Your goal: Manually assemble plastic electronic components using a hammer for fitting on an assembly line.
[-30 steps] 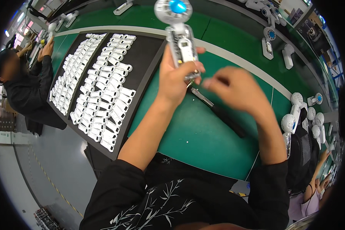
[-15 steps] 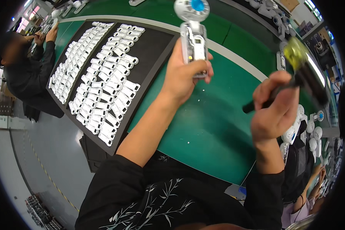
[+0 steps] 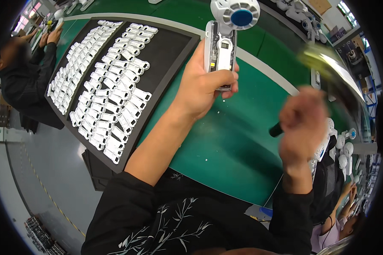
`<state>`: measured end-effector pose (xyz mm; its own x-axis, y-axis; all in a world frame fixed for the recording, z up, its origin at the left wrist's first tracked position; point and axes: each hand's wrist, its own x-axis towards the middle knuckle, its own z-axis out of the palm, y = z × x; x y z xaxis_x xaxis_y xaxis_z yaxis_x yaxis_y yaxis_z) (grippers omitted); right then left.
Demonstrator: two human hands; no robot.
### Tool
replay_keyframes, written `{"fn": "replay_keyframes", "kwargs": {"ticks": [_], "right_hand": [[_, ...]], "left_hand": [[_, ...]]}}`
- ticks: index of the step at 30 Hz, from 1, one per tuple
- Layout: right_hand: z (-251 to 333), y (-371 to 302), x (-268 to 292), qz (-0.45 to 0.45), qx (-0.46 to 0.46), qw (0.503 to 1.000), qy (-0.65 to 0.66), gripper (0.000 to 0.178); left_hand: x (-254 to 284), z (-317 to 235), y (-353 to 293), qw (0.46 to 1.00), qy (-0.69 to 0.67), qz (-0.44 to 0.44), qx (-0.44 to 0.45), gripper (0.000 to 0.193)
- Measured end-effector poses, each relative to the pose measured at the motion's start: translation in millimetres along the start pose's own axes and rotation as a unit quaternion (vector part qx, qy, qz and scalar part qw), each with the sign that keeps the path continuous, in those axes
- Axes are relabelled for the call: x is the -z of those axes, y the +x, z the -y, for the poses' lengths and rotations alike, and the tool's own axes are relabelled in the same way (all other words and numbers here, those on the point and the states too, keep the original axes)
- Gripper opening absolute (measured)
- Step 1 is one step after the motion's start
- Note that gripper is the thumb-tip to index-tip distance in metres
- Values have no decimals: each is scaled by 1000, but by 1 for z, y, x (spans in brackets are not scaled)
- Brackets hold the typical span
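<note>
My left hand (image 3: 204,83) is closed around a white handheld fan (image 3: 225,51), with the thumb across its lower body. The fan's round head with a blue centre points up and to the right, and the handle's inner parts show through an open or clear front. My right hand (image 3: 302,123), smeared by motion, is wrapped around the black handle (image 3: 276,130) of a mallet. The mallet's yellow-green and black head (image 3: 327,63) is a blur to the right of the fan, apart from it.
A black tray (image 3: 170,51) holding rows of white fan-handle shells lies to the left on the green table (image 3: 212,144). A co-worker (image 3: 27,80) sits at the far left. Several white fans (image 3: 344,153) stand at the right, where another person (image 3: 332,221) is partly seen.
The fan in my left hand has shifted slightly right, its head turned more to the right. My right hand has swung the mallet; its head is now more blurred and angled differently.
</note>
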<state>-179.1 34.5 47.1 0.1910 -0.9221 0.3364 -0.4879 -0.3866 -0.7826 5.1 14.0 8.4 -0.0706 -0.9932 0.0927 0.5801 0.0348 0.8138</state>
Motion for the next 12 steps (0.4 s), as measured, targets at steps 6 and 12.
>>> {"fn": "replay_keyframes", "kwargs": {"ticks": [6, 12], "right_hand": [[-13, 20, -16, 86, -39, 983, -155, 36], [-45, 21, -14, 173, -78, 935, -298, 37]], "left_hand": [[5, 7, 3, 1000, -22, 17, -14, 43], [12, 6, 7, 987, -148, -51, 29, 50]]}}
